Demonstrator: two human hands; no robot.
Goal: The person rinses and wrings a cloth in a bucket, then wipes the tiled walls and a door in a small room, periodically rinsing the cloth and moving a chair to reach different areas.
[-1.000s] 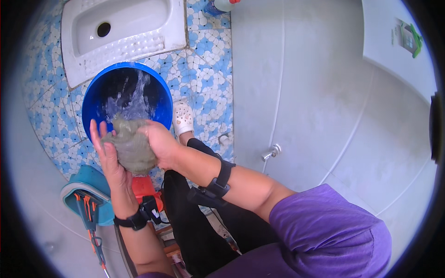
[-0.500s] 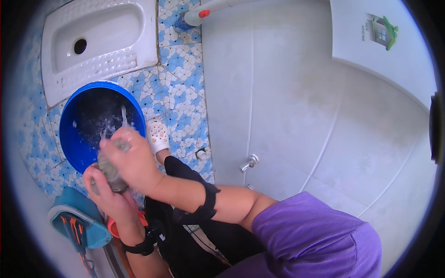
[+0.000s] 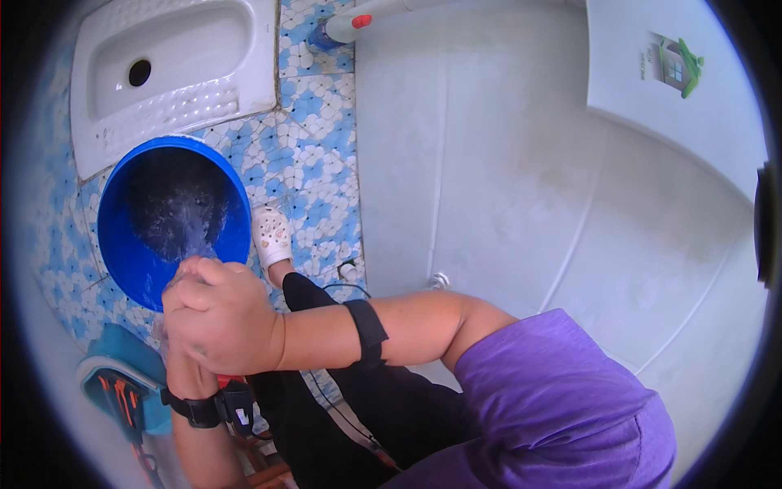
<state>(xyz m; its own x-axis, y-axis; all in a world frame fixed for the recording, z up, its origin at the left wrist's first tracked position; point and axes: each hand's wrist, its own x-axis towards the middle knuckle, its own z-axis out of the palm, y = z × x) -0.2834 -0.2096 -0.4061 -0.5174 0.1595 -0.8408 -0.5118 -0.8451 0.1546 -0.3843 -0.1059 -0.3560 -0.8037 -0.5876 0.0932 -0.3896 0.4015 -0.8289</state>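
Blue bucket [image 3: 126, 265] at eleven o'clock from hands, water [image 3: 187, 226] inside. Right hand [image 3: 224, 318] now clenched, apparently around cloth, partly visible half-second ago, now hidden; left hand [image 3: 183, 363] beneath, grip cannot tell. Squeeze seems tighter.

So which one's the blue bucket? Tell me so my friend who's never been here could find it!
Find the big white squat toilet at the picture's upper left. Look just below it, by the flowered floor tiles, for the blue bucket. It's round and bright blue, with water splashing inside, unlike the teal tub lower down.
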